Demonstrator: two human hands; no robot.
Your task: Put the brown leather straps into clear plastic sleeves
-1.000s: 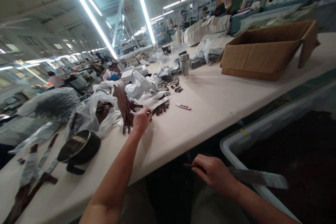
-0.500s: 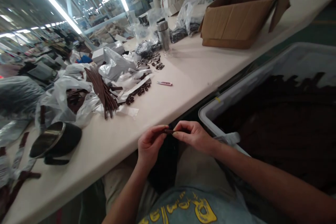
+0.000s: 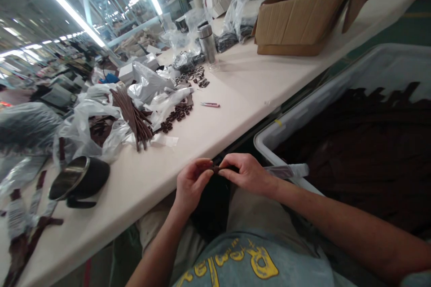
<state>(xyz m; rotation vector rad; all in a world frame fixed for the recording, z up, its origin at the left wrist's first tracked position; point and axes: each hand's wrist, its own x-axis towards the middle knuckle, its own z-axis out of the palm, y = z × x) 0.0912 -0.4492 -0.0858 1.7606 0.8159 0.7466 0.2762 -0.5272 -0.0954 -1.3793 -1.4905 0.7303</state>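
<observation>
Over my lap, just off the table's front edge, my left hand [image 3: 194,184] and my right hand [image 3: 245,172] meet fingertip to fingertip. Between them both pinch a small dark brown strap piece [image 3: 216,169]; most of it is covered by my fingers. On the table lie a bundle of brown straps [image 3: 131,114], a heap of small dark buckles [image 3: 177,115] and a pair of thread snips [image 3: 210,105]. The snips rest apart from both hands.
A dark metal mug [image 3: 81,181] stands at the left. Behind are plastic bags [image 3: 148,80], a steel flask [image 3: 208,45] and an open cardboard box [image 3: 289,29]. To my right, a white bin [image 3: 269,141] holds dark brown material.
The strap piece between my fingertips looks shorter and bunched, with my hands a little closer together. The whole view has shifted slightly.
</observation>
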